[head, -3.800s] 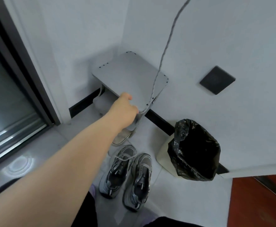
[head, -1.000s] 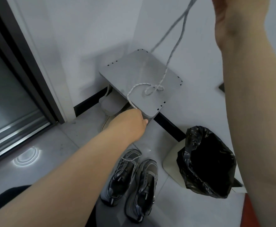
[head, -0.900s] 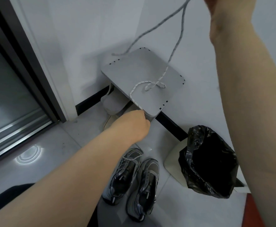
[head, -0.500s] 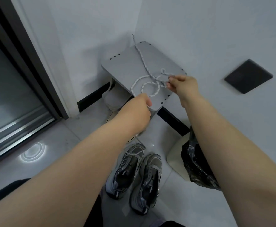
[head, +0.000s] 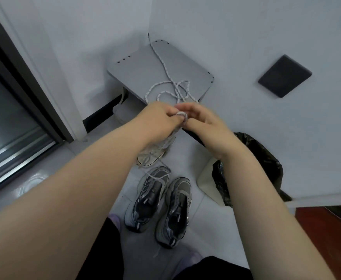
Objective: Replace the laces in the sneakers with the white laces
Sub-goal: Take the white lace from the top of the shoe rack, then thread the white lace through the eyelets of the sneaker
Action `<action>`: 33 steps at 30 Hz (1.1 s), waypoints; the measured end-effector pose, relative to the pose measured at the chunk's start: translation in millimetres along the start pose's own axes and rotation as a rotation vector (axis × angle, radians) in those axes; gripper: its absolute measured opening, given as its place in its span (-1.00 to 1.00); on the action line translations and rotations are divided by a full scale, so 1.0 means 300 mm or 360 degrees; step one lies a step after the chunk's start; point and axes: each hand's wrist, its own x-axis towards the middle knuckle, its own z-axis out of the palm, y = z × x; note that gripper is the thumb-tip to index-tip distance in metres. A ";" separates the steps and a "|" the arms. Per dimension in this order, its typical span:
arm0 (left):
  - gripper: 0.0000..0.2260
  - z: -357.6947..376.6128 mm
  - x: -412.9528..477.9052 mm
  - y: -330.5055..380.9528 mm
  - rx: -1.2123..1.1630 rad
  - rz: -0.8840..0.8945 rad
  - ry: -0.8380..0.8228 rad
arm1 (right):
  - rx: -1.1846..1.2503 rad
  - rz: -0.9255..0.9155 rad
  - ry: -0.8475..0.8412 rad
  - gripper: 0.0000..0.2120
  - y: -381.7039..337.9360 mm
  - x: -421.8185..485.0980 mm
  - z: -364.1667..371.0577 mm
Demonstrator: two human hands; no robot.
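Observation:
A white, grey-speckled lace (head: 165, 69) lies in loose loops on a grey stool (head: 137, 71) in the corner, one end trailing to the stool's back edge. At the stool's front edge my left hand (head: 159, 118) grips a bunch of this lace, which hangs down below the fist. My right hand (head: 204, 123) meets it and pinches the same lace at the fingertips. On the floor below stand two grey and black sneakers, the left sneaker (head: 149, 199) with a thin lace end at its top and the right sneaker (head: 177, 207) beside it.
A white shoe (head: 151, 156) lies under the stool's front. A bin with a black bag (head: 266, 158) stands right of the sneakers against the wall. A dark wall plate (head: 285, 75) is at the right, a glass door (head: 14, 81) at the left.
My right hand came down from high up, laying the lace in loops on the stool, and has moved in to join my left hand at the stool's front edge.

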 end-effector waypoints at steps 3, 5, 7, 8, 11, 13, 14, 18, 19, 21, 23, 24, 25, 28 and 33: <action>-0.76 -0.008 -0.011 0.006 0.0072 -0.0008 -0.0129 | 0.0311 -0.0041 -0.0124 -0.87 0.077 -0.092 0.020; -0.79 -0.016 -0.017 0.008 0.0153 -0.0008 -0.0140 | 0.0528 0.0071 0.0112 -0.81 0.160 -0.153 -0.010; -0.84 -0.024 -0.019 0.005 0.0417 -0.0001 -0.0106 | 0.0947 0.0144 0.0364 -0.72 0.256 -0.225 -0.042; -0.85 -0.028 -0.020 0.002 0.0575 -0.0013 -0.0115 | 0.1216 0.0133 0.0478 -0.72 0.302 -0.261 -0.055; -0.83 -0.028 -0.030 0.004 0.0999 -0.0143 -0.0265 | 0.1884 -0.0002 0.0741 -0.83 0.433 -0.343 -0.084; -0.79 -0.015 -0.036 0.008 0.1184 -0.0208 -0.0377 | 0.2060 -0.0004 0.0891 -0.81 0.494 -0.370 -0.080; -0.80 -0.008 -0.036 0.009 0.1202 -0.0215 -0.0410 | 0.2106 0.0043 0.0952 -0.79 0.514 -0.374 -0.069; -0.75 0.042 -0.028 0.007 0.0716 -0.0281 -0.0419 | 0.2170 0.0436 0.1037 -0.80 0.578 -0.347 0.005; -0.73 0.059 -0.026 0.008 0.0641 -0.0284 -0.0410 | 0.2128 0.0571 0.1057 -0.79 0.599 -0.335 0.029; -0.71 0.093 -0.019 0.011 0.0573 -0.0252 -0.0375 | 0.1919 0.0859 0.1138 -0.81 0.665 -0.315 0.083; -0.73 0.117 -0.012 0.012 0.0618 -0.0195 -0.0339 | 0.1331 0.1156 0.1165 -0.85 0.753 -0.305 0.131; -0.74 0.127 -0.006 0.010 0.0679 -0.0170 -0.0354 | 0.0942 0.1284 0.1101 -0.88 0.797 -0.302 0.151; -0.76 0.136 -0.002 0.006 0.0786 -0.0151 -0.0400 | 0.0544 0.1391 0.1013 -0.89 0.837 -0.302 0.169; -0.80 0.165 -0.002 -0.018 0.1175 -0.0079 -0.0546 | -0.0435 0.1587 0.0562 -0.66 0.923 -0.300 0.200; -0.76 0.174 0.014 -0.049 0.1431 -0.0060 -0.0546 | -0.0908 0.1611 0.0056 -0.73 0.970 -0.270 0.196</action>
